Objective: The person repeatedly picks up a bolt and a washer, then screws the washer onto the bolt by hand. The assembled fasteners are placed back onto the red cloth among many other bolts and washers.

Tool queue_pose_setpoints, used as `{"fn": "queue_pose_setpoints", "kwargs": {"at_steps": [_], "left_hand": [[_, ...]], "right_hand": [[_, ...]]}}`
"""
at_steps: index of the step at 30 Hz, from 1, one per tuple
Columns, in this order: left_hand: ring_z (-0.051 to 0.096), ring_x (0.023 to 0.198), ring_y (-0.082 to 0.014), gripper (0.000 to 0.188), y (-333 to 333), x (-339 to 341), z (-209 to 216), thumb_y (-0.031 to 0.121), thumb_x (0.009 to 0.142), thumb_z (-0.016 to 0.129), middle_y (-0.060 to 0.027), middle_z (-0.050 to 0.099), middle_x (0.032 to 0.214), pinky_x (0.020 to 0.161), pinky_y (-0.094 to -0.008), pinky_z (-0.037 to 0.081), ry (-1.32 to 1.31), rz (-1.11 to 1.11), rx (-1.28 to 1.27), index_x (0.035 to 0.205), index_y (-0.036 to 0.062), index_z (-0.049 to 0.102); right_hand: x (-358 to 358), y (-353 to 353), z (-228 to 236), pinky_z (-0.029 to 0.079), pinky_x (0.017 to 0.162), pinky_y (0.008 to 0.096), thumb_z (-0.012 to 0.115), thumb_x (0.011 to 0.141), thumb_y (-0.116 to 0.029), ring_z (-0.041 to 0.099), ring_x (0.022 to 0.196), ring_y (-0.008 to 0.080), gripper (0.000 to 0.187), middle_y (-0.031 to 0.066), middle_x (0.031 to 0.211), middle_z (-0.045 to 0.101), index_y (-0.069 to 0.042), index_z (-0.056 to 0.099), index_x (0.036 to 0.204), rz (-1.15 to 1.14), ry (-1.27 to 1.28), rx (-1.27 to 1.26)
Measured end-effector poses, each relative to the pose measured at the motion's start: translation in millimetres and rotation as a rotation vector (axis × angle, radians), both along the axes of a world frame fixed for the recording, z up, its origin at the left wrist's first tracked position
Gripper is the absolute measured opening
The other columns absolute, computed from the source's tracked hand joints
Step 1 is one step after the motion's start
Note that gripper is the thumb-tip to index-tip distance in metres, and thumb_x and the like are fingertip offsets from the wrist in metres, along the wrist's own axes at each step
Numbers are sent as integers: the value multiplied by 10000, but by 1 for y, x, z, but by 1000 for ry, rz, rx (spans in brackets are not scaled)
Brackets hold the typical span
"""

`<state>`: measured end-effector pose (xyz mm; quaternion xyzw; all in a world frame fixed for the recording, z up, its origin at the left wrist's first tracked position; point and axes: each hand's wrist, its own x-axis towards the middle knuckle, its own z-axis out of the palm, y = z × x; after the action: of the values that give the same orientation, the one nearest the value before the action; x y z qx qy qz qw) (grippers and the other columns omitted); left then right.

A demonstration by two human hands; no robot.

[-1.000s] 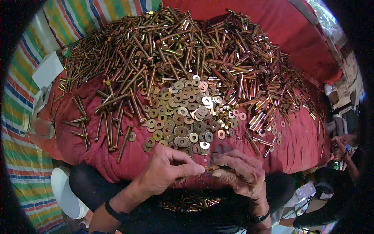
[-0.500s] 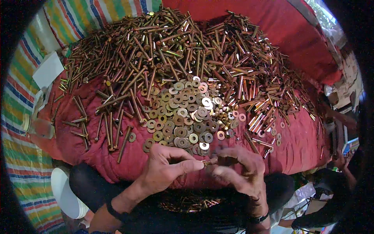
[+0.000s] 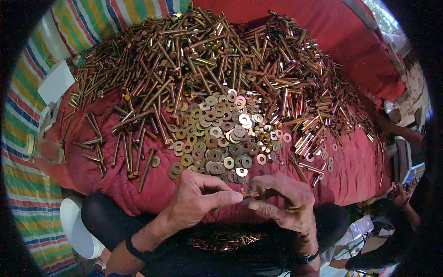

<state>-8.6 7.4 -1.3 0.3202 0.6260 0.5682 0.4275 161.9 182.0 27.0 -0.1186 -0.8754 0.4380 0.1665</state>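
My left hand (image 3: 196, 201) pinches a small brass-coloured bolt (image 3: 249, 195) between thumb and forefinger, its free end pointing right. Around that end curl the fingers of my right hand (image 3: 288, 198), thumb held apart below; whether a fingertip touches the bolt I cannot tell. Just beyond both hands lies a heap of flat washers (image 3: 214, 143), with small nuts (image 3: 264, 134) at its right side. Behind them rises a large pile of long bolts (image 3: 184, 60), and shiny metal sleeves (image 3: 307, 141) lie to the right.
Red cloth (image 3: 350, 184) covers the padded work surface. Several loose bolts (image 3: 134, 152) lie at left, near a clear plastic jar (image 3: 48, 151). A white bucket (image 3: 76, 226) stands by my left knee, and more metal pieces (image 3: 226, 239) sit between my legs. Another person's hand (image 3: 400, 196) shows at far right.
My right hand's fingers were blurred at the bolt's end; now they show sharply, with the thumb slightly lower and apart. My left hand has barely moved.
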Motion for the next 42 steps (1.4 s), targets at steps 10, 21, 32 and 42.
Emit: {"fn": "queue_pose_setpoints", "kwargs": {"at_steps": [10, 21, 32, 42], "left_hand": [[609, 599, -86, 141, -1, 1, 18, 155, 927, 799, -7, 681, 644, 556, -289, 443, -201, -181, -264, 881, 25, 827], [695, 1036, -370, 385, -15, -87, 4, -36, 798, 661, -129, 720, 1141, 922, -462, 568, 1448, 347, -88, 1161, 81, 713], [669, 1057, -386, 321, -12, -118, -16, -65, 828, 609, -158, 717, 1115, 910, -472, 552, 1490, 307, -78, 1117, 41, 701], [671, 821, -73, 158, -14, -57, 31, 64, 948, 756, -26, 738, 891, 742, -246, 526, 406, 414, 166, 1080, -22, 743]], "right_hand": [[-1, -5, 6, 512, 620, 377, 811, 928, -131, 679, 694, 228, 163, 118, 808, 669, -11, 728, 1000, 176, 68, -156], [24, 68, -22, 539, 691, 440, 835, 789, -119, 683, 813, 345, 250, 120, 938, 699, -76, 764, 1025, -361, -239, 775], [5, 59, -29, 502, 746, 412, 694, 835, -80, 632, 810, 281, 185, 116, 861, 646, -29, 640, 1005, -424, -24, 405], [-21, 28, -42, 535, 641, 333, 794, 857, -76, 688, 702, 221, 211, 109, 874, 709, -14, 717, 1042, -191, -40, 412]]}}
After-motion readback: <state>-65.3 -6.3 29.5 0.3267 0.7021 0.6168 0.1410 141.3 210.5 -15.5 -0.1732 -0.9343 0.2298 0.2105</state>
